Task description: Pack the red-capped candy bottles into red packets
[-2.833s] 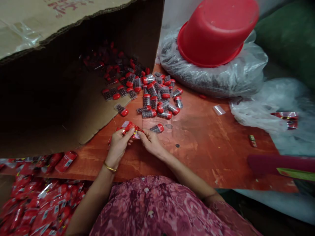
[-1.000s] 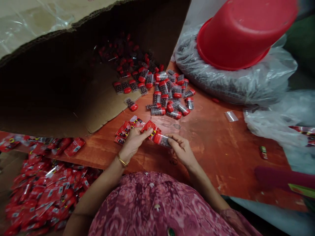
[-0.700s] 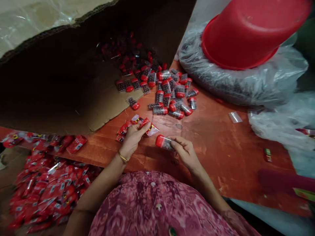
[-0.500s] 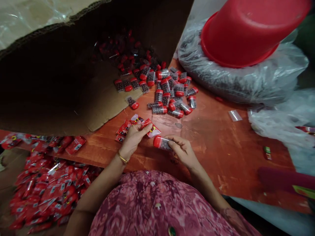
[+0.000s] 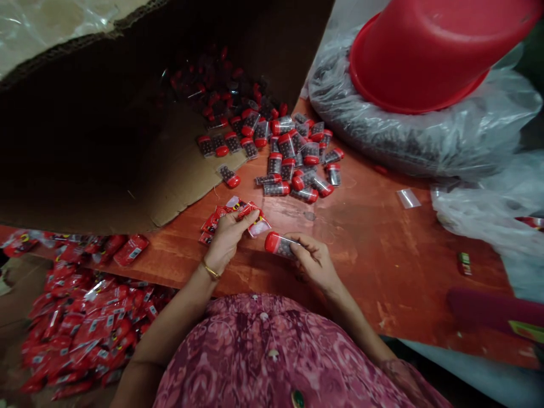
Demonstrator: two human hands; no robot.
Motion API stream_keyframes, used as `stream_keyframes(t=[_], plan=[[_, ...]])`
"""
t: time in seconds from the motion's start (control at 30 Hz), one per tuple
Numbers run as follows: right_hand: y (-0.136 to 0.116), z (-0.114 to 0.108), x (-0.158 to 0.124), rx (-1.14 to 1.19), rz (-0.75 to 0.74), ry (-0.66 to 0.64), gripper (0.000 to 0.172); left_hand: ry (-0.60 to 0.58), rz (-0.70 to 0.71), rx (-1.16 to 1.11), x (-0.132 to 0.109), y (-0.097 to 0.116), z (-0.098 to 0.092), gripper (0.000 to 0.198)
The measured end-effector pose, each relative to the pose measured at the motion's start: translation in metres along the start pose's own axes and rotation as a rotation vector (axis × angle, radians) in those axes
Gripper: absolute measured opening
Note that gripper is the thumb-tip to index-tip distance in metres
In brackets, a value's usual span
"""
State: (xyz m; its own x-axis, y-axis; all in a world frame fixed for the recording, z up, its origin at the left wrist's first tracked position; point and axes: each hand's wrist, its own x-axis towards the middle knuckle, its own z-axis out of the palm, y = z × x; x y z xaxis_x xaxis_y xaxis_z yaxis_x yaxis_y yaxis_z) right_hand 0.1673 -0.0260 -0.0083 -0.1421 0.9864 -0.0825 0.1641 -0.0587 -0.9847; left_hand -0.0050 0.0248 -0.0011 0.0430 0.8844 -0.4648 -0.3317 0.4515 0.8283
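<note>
Between the thumb and fingers of my left hand point(image 5: 226, 238) is a small red printed plastic pouch point(image 5: 259, 225), flat, with a pale end. More red printed pouches point(image 5: 210, 222) lie on the table beside and under that hand. My right hand point(image 5: 317, 262) grips a small clear container with a red cap point(image 5: 279, 244), full of dark round pieces. Its capped end points left, towards the pouch, and the two are slightly apart. Beyond my hands lies a heap of similar red-capped containers point(image 5: 293, 153) on the table.
A cardboard box point(image 5: 187, 192) on its side opens towards me, with more containers inside. Red filled packets point(image 5: 80, 334) are piled low at the left. A red tub point(image 5: 412, 62) sits on a bulging plastic bag point(image 5: 408, 144). A clear plastic piece point(image 5: 408, 198) lies at right.
The pouch in my left hand has tilted and shifted slightly left, away from the container. My right hand keeps its grip and has barely moved.
</note>
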Motion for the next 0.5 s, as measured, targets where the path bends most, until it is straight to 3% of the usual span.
stream_keyframes(t=[0.13, 0.37, 0.5], plan=[[-0.001, 0.001, -0.001, 0.013, -0.007, 0.014, 0.022, -0.018, -0.037, 0.019, -0.001, 0.0, 0.001, 0.043], [-0.003, 0.007, 0.001, 0.081, 0.038, -0.03, 0.022, -0.047, 0.031, 0.11, -0.003, 0.0, 0.0, 0.04], [0.002, 0.01, 0.001, 0.117, 0.098, 0.031, 0.024, -0.074, 0.066, 0.154, -0.002, -0.006, -0.002, 0.037]])
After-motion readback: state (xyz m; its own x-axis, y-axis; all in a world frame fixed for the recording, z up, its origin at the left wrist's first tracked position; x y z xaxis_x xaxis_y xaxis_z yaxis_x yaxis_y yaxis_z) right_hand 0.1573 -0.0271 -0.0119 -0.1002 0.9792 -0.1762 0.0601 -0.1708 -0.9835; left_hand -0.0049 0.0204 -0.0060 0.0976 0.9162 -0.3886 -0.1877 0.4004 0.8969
